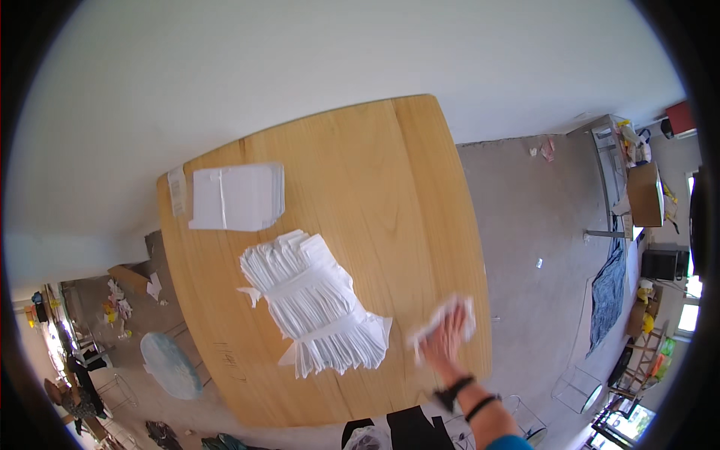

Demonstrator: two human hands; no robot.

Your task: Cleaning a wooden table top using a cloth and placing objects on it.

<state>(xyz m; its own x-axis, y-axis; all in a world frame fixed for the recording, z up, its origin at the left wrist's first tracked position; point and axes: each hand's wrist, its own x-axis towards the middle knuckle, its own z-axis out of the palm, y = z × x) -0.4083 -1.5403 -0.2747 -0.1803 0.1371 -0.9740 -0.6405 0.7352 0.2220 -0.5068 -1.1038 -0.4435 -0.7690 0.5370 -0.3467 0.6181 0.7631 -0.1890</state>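
My right hand [445, 337] is pressed down on a crumpled white cloth [466, 315] near the right edge of the wooden table [360, 165]. The hand is slightly blurred, its fingers bunched over the cloth, and dark bands circle the wrist. Left of it lies a thick bundle of folded white sheets [315, 307], wrapped with white strips. Farther back on the left rests a flat stack of white sheets [240, 196] with a narrow band across it. My left hand does not show.
A white label [177, 191] is stuck at the table's far left corner, close to the pale wall [300, 60]. A round pale-blue stool [171, 365] stands on the floor to the left. At the right are a cardboard box [645, 196] and hanging blue fabric [607, 292].
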